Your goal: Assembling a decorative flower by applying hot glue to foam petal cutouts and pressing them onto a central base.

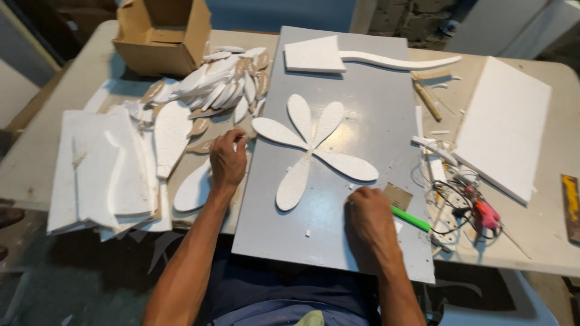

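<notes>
Resting near the lower right corner of the grey board [362,108], the right hand [370,218] has its fingers curled shut around a green-handled cutter [411,218], whose handle pokes out to the right of the hand. Left of the board's edge, the left hand [227,162] lies with fingers bent loosely on a foam petal [192,188]; whether they pinch it cannot be told. Between the hands, on the middle of the board, lies a foam flower [311,148] of five petals meeting at one point. Judging by this, good work means pressing the petals flat and keeping the blade clear of the joint. Beyond the left hand, off the board's upper left edge, a pile of cut petals [223,87] lies before a cardboard box [163,33]. Right of the board sit a pink glue gun [486,214] and a foam slab [504,124].
</notes>
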